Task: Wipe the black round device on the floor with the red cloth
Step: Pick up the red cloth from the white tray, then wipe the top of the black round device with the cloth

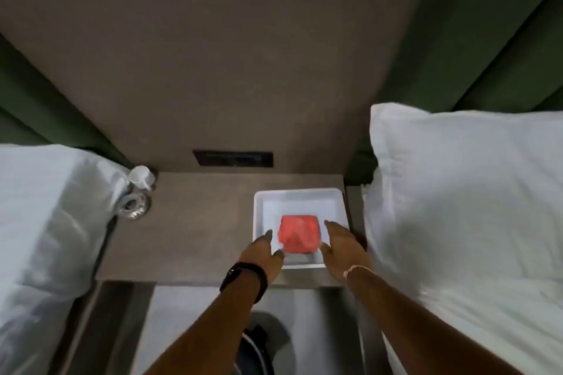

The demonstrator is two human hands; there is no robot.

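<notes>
A folded red cloth [299, 233] lies in a white square tray [268, 207] on a brown bedside table. My left hand [264, 256], with a black watch on its wrist, reaches to the tray's near-left edge, fingers apart, just left of the cloth. My right hand [342, 248], with a thin white band on the wrist, is open just right of the cloth, over the tray's right rim. Neither hand grips the cloth. A dark rounded object [259, 344] shows on the floor between my forearms, mostly hidden and blurred.
White pillows flank the table, one on the left bed [51, 222] and one on the right bed [463, 198]. A small white cup [140, 176] and a shiny round item [134, 204] sit at the table's left back. A dark socket panel [233, 158] is in the wall.
</notes>
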